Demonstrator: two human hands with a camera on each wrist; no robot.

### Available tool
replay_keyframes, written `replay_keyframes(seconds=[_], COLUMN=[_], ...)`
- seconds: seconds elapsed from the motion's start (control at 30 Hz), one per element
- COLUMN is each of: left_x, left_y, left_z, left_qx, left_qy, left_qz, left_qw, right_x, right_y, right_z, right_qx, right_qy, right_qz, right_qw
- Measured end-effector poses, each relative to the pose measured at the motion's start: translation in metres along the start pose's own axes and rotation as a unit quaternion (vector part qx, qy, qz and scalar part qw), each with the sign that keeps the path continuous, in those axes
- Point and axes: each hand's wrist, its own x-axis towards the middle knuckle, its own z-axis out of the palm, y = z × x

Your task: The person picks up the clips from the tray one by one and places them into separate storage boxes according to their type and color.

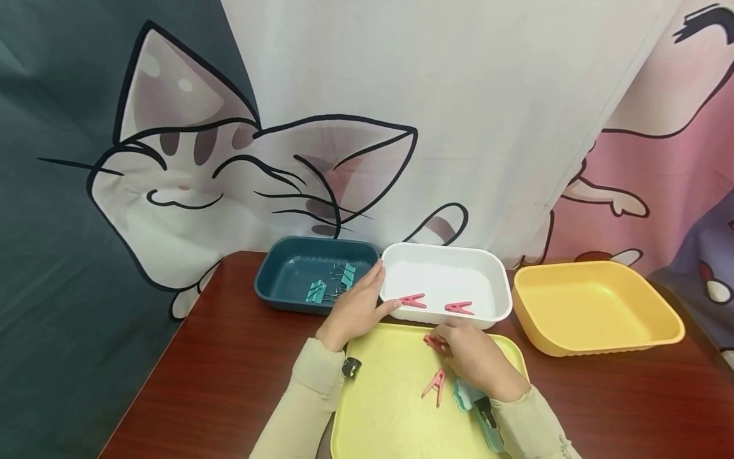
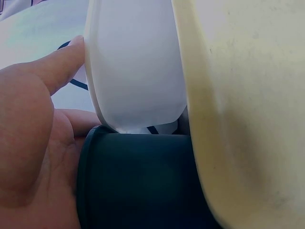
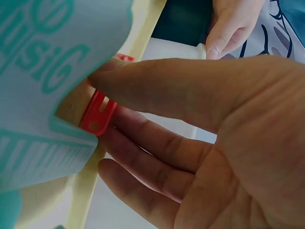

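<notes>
Pinching a red clothespin [image 1: 434,343] between thumb and fingers, the right hand [image 1: 473,357] is clamped on the part, over the far end of the yellow tray [image 1: 384,408]. The left hand [image 1: 358,306] has its fingers extended and apart, touching the rim of the white bin [image 1: 444,274].

Locate the other items by hand. Just beyond the right hand: the white bin, with two pink clothespins [image 1: 460,308] inside. On the near side of the right hand: one loose clothespin [image 1: 438,384] on the tray; beside the right wrist, a large teal clip [image 1: 490,424]. Just beside the left hand: the teal bin [image 1: 289,274] with binder clips [image 1: 316,291]. Well right of the right hand: the orange-yellow bin [image 1: 596,306].

Step in hand, as judged: picking up the red clothespin. The next move would call for a firm pinch, enough lift to clear the white bin's near wall, and a steady left hand.
</notes>
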Motion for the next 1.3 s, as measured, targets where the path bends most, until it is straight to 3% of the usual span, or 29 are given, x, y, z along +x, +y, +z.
replay_keyframes(seconds=[0.4,0.7,1.3], left_x=[0.0009,0.001,-0.0007], left_y=[-0.0009,-0.0009,-0.0011], left_z=[0.0008,0.0007,0.0009], left_qx=[-0.002,0.002,-0.002], left_qy=[0.0,0.001,-0.001], left_qz=[-0.001,0.0,0.001], left_qw=[1.0,1.0,1.0], right_x=[-0.0005,0.0017,0.001], right_y=[0.0022,0.003,0.0052], right_z=[0.0012,0.0019,0.0035], right_qx=[-0.009,0.012,0.004], right_qy=[-0.005,-0.015,-0.015], right_qz=[0.007,0.023,-0.001], right_qw=[0.9999,0.9996,0.9999])
